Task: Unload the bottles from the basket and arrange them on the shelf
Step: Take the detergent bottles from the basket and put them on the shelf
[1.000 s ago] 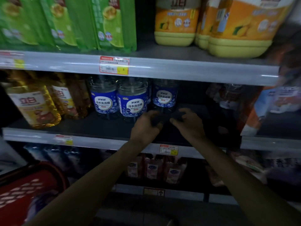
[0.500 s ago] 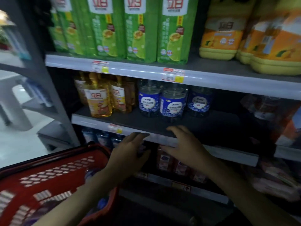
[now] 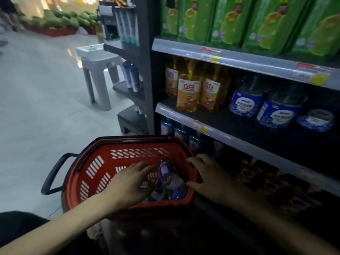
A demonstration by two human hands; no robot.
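A red plastic basket [image 3: 103, 173] with black handles stands on the floor at the lower left of the shelf unit. Inside it lie clear bottles with blue labels [image 3: 170, 179]. My left hand [image 3: 132, 183] reaches into the basket with fingers spread, just left of the bottles and holding nothing. My right hand [image 3: 211, 179] hovers over the basket's right rim, fingers relaxed and empty. On the dark middle shelf [image 3: 230, 126] stand three clear blue-labelled bottles [image 3: 277, 113] beside yellow bottles [image 3: 188, 92].
Green packs [image 3: 231, 21] fill the top shelf. More blue bottles [image 3: 181, 133] and dark packs sit on the lower shelf. A grey plastic stool [image 3: 99, 70] stands on the tiled floor to the left, next to an end rack with tubes.
Both hands left the middle shelf, where they set a bottle down, and dropped left into the basket. The view swung left and down, bringing the basket and the aisle floor into sight.
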